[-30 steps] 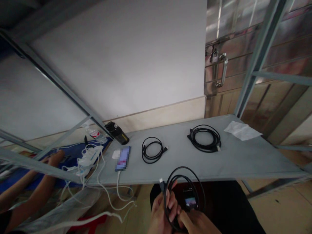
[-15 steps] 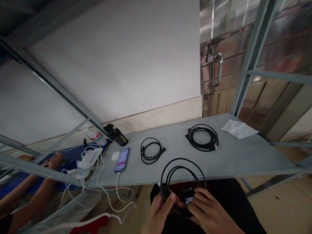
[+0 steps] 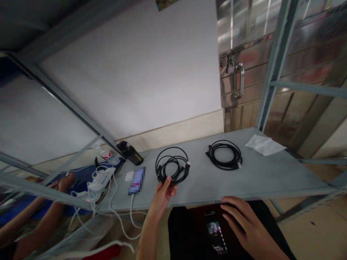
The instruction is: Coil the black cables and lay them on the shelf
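My left hand (image 3: 163,195) pinches a coiled black cable (image 3: 173,150) at its near side, over the left part of the grey table (image 3: 197,186). That coil overlaps a smaller black coil (image 3: 170,167); whether they touch is unclear. My right hand (image 3: 241,220) has its fingers spread and holds nothing, near the table's front edge. Below and left of it, a lit phone (image 3: 216,234) rests on my lap. A third black cable coil (image 3: 224,155) lies at the middle right of the table.
A white sheet (image 3: 265,144) lies at the back right. To the left are a black bottle (image 3: 130,153), a blurred-screen phone (image 3: 137,180) on a white cable, and a white power strip (image 3: 101,180). Another person's arms (image 3: 51,209) are at far left. Metal posts frame the table.
The held coil has moved left and up from above my lap to the smaller coil, with my left hand. My right hand has let go and moved right, fingers spread; the lap phone shows more.
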Demonstrator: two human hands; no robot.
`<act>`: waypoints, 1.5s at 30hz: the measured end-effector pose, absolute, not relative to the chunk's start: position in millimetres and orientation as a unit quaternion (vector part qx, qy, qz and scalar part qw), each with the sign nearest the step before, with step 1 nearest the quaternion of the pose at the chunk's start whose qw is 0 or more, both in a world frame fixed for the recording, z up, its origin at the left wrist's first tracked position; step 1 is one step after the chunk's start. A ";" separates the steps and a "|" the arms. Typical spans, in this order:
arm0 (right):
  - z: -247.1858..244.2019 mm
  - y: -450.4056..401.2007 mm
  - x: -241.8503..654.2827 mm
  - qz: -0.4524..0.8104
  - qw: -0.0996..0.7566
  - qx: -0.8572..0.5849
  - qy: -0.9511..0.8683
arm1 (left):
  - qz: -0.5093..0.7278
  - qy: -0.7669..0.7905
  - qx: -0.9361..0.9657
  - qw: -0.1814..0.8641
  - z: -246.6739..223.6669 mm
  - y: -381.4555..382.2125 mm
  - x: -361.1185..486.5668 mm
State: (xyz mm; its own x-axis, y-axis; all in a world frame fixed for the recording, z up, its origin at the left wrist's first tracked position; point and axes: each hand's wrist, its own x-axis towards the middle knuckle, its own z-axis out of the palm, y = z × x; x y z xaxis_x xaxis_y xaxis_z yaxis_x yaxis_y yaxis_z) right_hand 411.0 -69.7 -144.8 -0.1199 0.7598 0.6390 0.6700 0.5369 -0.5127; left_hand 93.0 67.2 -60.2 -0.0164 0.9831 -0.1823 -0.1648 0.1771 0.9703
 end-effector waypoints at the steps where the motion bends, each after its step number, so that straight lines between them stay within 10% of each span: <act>1: -150.5 -72.5 414.9 0.048 0.460 -0.483 -0.744 | 0.505 0.514 0.399 0.567 -60.6 81.9 85.1; 14: -186.6 -93.5 458.2 0.030 0.454 -0.534 -0.713 | 0.474 0.636 0.468 0.389 -99.4 96.6 36.1; 23: -171.5 45.0 487.5 -0.052 0.376 -0.577 -0.724 | 0.492 0.656 0.521 0.236 -126.0 110.7 32.5; 31: -181.9 93.6 502.3 -0.054 0.335 -0.566 -0.752 | 0.346 0.648 0.672 -0.091 -130.9 102.8 27.6; 45: -170.9 90.6 502.7 -0.050 0.336 -0.586 -0.736 | 0.385 0.578 0.718 -0.046 -142.4 126.7 71.4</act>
